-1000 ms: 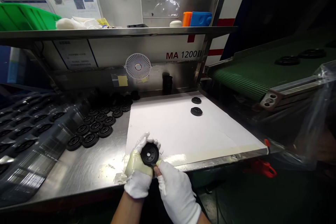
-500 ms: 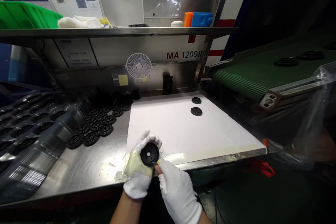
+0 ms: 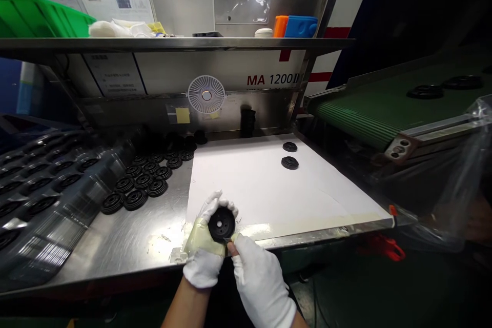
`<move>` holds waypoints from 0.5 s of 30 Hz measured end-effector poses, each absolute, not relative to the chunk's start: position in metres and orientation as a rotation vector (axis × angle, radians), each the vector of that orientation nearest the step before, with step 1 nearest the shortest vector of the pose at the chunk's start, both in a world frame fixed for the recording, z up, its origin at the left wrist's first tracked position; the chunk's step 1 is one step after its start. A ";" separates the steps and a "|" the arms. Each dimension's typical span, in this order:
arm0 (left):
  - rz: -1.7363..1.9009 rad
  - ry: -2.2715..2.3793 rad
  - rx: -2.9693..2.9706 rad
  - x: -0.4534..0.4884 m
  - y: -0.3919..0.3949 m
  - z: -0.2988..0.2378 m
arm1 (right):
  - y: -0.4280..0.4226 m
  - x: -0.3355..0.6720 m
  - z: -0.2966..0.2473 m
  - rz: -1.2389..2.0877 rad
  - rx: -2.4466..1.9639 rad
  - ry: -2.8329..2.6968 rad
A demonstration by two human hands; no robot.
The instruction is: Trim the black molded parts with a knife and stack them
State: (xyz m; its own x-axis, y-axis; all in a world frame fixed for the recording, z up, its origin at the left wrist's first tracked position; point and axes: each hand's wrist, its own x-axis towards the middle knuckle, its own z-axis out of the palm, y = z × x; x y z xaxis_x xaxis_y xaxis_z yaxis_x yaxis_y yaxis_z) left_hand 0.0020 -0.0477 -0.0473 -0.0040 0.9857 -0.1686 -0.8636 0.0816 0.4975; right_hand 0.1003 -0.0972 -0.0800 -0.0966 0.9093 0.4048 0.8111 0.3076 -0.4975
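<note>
My left hand, in a white glove with a yellowish covering over part of it, grips a round black plastic wheel. The wheel's recessed face, with a hole at its centre, is turned up toward me. At its lower right rim my right hand, also in a white glove with a bare thumb tip, is closed on a small thin tool. Only the tool's tip shows; the fist hides the remainder. Both hands are at the front edge of the white sheet.
Several black wheels stand in rows on the metal table, left of the sheet. Two more wheels lie on the sheet. Stacked clear trays are at far left. A green conveyor runs at right. A fan hangs below the shelf.
The whole view has shifted slightly. Both hands keep the same hold at the wheel, with the tool tip still at its lower right rim.
</note>
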 end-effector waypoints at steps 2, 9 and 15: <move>1.366 0.560 0.302 -0.003 -0.049 -0.046 | -0.095 0.104 -0.079 0.190 -1.542 -1.926; 1.374 0.552 0.233 -0.001 -0.046 -0.056 | -0.094 0.110 -0.087 0.119 -1.599 -1.903; 1.491 0.539 0.285 0.004 -0.049 -0.054 | -0.097 0.099 -0.085 0.146 -1.547 -1.915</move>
